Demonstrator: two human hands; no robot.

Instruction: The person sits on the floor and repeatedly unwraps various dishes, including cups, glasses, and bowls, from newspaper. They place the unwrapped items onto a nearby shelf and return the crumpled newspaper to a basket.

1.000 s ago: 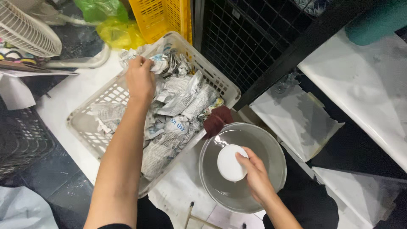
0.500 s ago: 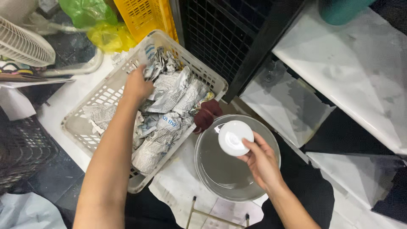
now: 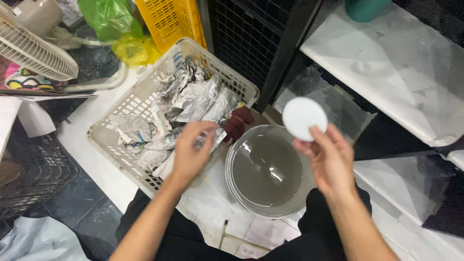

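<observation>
My right hand [image 3: 328,159] holds a small white round disc [image 3: 303,117] by its edge, raised above the right rim of a round bowl [image 3: 241,193] of grey liquid. My left hand [image 3: 192,150] rests on crumpled newspaper bundles [image 3: 193,101] at the near edge of a white slotted plastic basket [image 3: 130,104], fingers curled around one paper-wrapped piece. A dark red cloth [image 3: 239,123] lies between basket and bowl.
A yellow crate [image 3: 169,19] and a black wire rack [image 3: 246,34] stand behind the basket. Green and yellow plastic bags [image 3: 113,21] and a white fan guard [image 3: 31,48] sit at the upper left. White marble slabs [image 3: 396,63] lie on the right. A dark basket [image 3: 34,174] is at left.
My right hand lifted the white disc out of the bowl and up to the right. My left hand drew back from the far side of the basket to its near edge.
</observation>
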